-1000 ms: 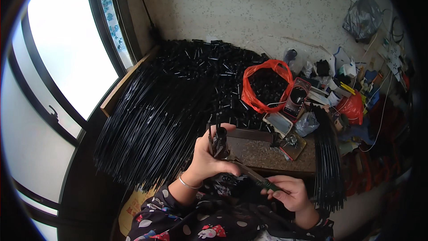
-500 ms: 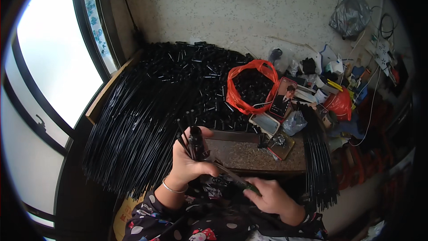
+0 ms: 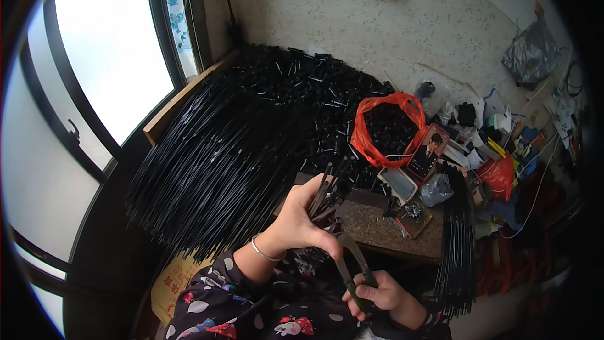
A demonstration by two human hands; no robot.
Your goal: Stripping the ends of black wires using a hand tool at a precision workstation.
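Observation:
My left hand (image 3: 301,217) is closed round several thin black rods (image 3: 323,179) and a short, wider black tube (image 3: 343,187). Their upper ends stick out above my fingers. A silver bangle circles that wrist. Below it and to the right, my right hand (image 3: 387,294) grips a pair of green-handled pliers (image 3: 345,271). Their two handles are spread into a narrow V. The tool's head points up toward the lower end of what my left hand holds; the jaws are partly hidden behind my left thumb, so I cannot tell what they touch.
Long black rods (image 3: 207,157) lie in a big sheaf at left, beside a heap of short black tubes (image 3: 302,82). A red plastic bag (image 3: 360,138) holds black pieces. A phone (image 3: 429,151) leans near a clear case (image 3: 397,184). Another rod bundle (image 3: 455,245) hangs over the table's right end.
The pliers' handles, nearly together before, are now apart. My view has swung left, so the scene sits farther right. My left hand still grips the black rods and tube.

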